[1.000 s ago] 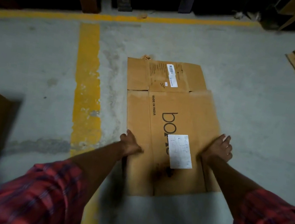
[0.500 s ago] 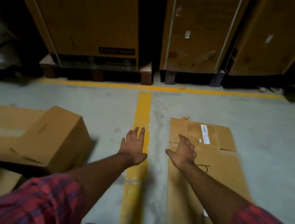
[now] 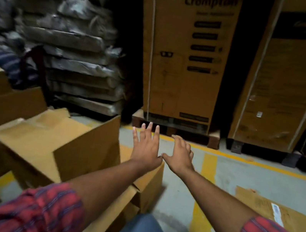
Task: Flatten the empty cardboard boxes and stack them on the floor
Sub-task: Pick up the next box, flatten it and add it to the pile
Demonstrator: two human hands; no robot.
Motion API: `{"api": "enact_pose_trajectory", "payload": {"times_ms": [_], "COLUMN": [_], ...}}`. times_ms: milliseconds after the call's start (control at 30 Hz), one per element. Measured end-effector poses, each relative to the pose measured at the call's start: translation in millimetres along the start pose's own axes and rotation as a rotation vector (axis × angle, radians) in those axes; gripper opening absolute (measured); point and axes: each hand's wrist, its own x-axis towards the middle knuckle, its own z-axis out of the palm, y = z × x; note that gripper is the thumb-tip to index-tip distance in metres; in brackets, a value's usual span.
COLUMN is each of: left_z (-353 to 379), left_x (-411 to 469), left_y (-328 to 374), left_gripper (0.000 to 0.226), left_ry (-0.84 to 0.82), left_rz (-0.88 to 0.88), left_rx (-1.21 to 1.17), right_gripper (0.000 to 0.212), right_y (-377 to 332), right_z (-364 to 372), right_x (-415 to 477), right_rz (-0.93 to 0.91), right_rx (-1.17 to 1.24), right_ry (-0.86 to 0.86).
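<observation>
With both the left hand (image 3: 147, 148) and right hand (image 3: 179, 156) spread wide and empty, grip the nearest unflattened box (image 3: 52, 145) by opposite edges — not its loose flap.

Both arms are reaching forward toward twelve o'clock, red plaid sleeves pushed above the elbows. The left hand (image 3: 146, 148) is spreading its fingers wide, palm down and empty; the right hand (image 3: 180, 156), at its three o'clock, is hovering with fingers loosely curled, thumbs nearly touching.
</observation>
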Motion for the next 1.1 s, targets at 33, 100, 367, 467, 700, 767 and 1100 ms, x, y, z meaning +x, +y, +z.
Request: {"api": "enact_pose_trajectory", "payload": {"times_ms": [33,100,367,467,700,767,1100], "left_z": [-16,-44,-105,-109,-84,-83,-94], "left_x": [-7,-22,-83,-106,-130,-128,-110], "left_y": [-14,-42,-130,-148,-188,-183,-140], "left_gripper": [0.105,0.106,0.110,0.111,0.041,0.048,0.030], "left_ry": [0.020,0.074,0.157,0.079,0.062,0.126,0.287], "left_rz": [-0.022,-0.060,-0.269,-0.404,-0.551,-0.523,-0.300], "left_rx": [0.021,0.074,0.201,0.156,-0.346,-0.388,-0.330], "right_gripper": [0.079,0.078,0.080,0.085,0.091,0.098,0.135], "right_y": [-22,-63,-180,-203,-206,-199,-135], "right_z": [0,1,16,27,58,64,71], "right_x": [-2,-7,-30,-36,-36,-34,-25], "right_rz": [-0.034,-0.097,-0.295,-0.335,-0.346,-0.341,-0.186], "right_rx": [0.011,0.035,0.048,0.023,0.005,0.054,0.338], "right_ry": [-0.004,-0.010,-0.042,-0.079,-0.267,-0.265,-0.070]}}
